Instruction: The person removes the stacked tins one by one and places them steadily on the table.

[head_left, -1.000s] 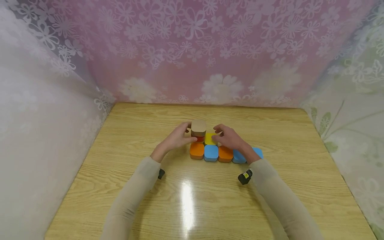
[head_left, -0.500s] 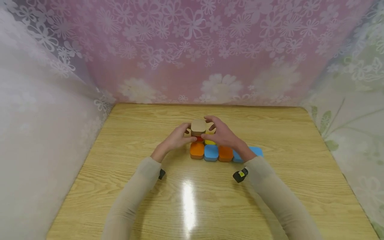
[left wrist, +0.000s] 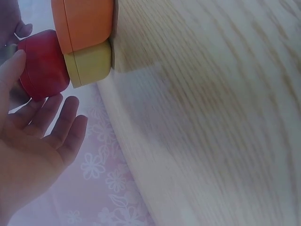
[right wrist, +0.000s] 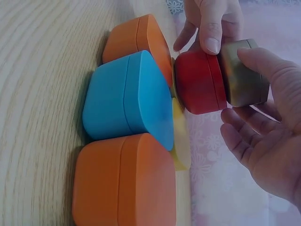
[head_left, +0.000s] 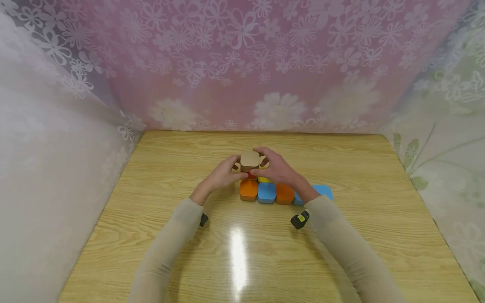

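Observation:
A gold tin [head_left: 250,159] with rounded corners sits on a red tin [right wrist: 200,82], stacked in the back row. Beneath the red one, a yellow tin [left wrist: 89,66] shows in the left wrist view. My left hand [head_left: 221,174] holds the stack from the left, its thumb on the red tin. From the right, my right hand [head_left: 278,169] grips the gold tin, thumb on the near side and fingers behind it. Another yellow tin [head_left: 265,178] stands right of the stack, partly hidden by the right hand.
The front row holds an orange tin [head_left: 248,190], a blue tin [head_left: 267,192], a second orange tin [head_left: 284,194] and further blue tins [head_left: 323,192] partly behind the right forearm. Everything stands on a wooden table [head_left: 182,151], with flowered cloth [head_left: 242,84] around it.
My right hand has moved left from above the yellow tin and taken hold of the gold tin. The left hand has stayed in place at the stack.

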Demonstrator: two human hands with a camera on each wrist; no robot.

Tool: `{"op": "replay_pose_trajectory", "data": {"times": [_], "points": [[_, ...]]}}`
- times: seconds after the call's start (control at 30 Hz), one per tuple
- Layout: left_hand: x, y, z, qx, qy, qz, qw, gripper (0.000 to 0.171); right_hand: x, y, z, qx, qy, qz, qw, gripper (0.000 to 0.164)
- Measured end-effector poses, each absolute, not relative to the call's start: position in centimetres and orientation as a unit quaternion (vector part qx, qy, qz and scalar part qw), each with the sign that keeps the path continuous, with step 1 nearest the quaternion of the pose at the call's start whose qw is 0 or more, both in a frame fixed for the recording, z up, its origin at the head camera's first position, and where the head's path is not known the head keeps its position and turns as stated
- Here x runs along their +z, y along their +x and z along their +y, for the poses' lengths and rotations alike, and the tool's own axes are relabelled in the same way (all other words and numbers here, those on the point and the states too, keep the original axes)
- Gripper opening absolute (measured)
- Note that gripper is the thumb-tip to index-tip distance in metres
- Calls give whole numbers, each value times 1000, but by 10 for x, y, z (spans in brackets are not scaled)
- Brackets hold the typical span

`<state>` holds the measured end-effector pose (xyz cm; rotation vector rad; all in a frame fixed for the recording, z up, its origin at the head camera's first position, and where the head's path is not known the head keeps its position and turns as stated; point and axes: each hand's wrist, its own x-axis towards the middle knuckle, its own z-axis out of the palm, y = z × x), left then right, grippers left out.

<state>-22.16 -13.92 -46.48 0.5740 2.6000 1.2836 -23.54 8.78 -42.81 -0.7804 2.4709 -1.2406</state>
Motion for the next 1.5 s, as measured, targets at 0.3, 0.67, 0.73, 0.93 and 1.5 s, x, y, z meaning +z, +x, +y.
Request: {"op": "replay_pose_trajectory", "data": {"times": [0.3,0.67,0.73,0.93,1.5], "points": [[-463,-219,-139,417,177,886,103,58,-427,-235,96,-417,-247,863,142,72],[-463,-219,-140,416,175,886,106,63,-431,-239,112,-421,-238,866,130,70],[-462,-219,-140,415,175,887,106,64,-433,-239,116,-422,-238,865,129,70],[-461,-219,-140,412,175,888,106,64,-435,-240,130,-427,-226,867,124,71],[-462,-219,-140,421,177,883,108,63,-448,-239,164,-417,-196,877,135,70]]}}
